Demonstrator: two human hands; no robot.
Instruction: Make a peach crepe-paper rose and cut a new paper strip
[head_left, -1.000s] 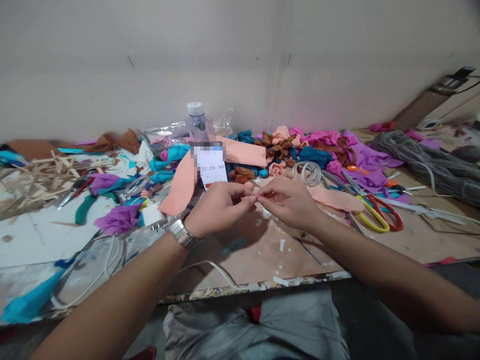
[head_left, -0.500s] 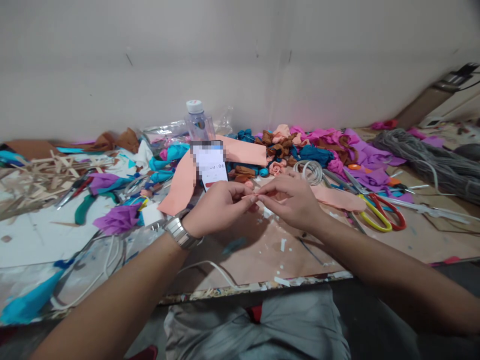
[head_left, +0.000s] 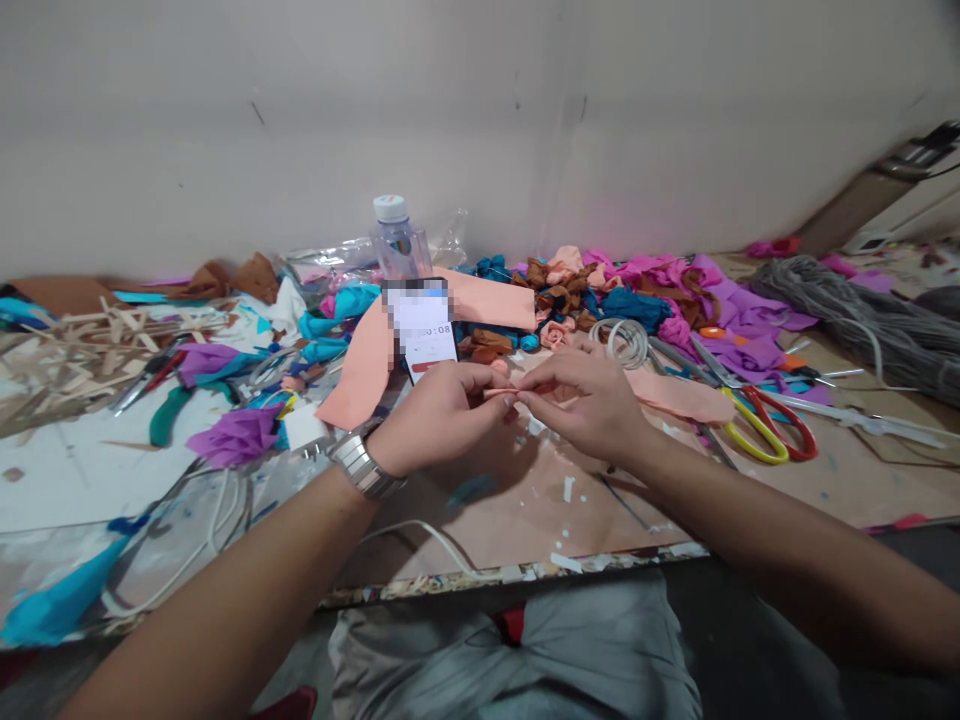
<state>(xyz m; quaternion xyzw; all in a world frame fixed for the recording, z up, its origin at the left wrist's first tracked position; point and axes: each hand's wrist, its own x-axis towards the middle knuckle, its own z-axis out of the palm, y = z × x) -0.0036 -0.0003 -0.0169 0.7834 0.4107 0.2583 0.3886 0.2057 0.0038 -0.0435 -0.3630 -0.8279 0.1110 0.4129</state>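
My left hand (head_left: pixel 446 415), with a metal watch on its wrist, pinches a thin edge of peach crepe paper (head_left: pixel 499 392) between thumb and forefinger. Close against it, my right hand (head_left: pixel 581 400) is closed in a pinch on the same paper, the fingertips of both hands nearly touching. Most of the held piece is hidden by the fingers. Behind my right wrist lies a peach paper strip (head_left: pixel 679 396); whether it joins the held piece I cannot tell. A phone (head_left: pixel 426 340) with a lit screen leans just beyond my left hand, beside a curved peach paper strip (head_left: pixel 360 365).
Scissors with yellow and red handles (head_left: pixel 772 425) lie to the right, near a coil of white wire (head_left: pixel 621 343). Crepe paper flowers (head_left: pixel 570 285) pile along the wall. A plastic bottle (head_left: pixel 397 245) stands behind the phone. Wooden sticks (head_left: pixel 97 340) and a purple flower (head_left: pixel 236 435) are leftward.
Both hands stay nearly in place, with only a slight shift of the fingers on the peach paper. The phone's timer digits have advanced.
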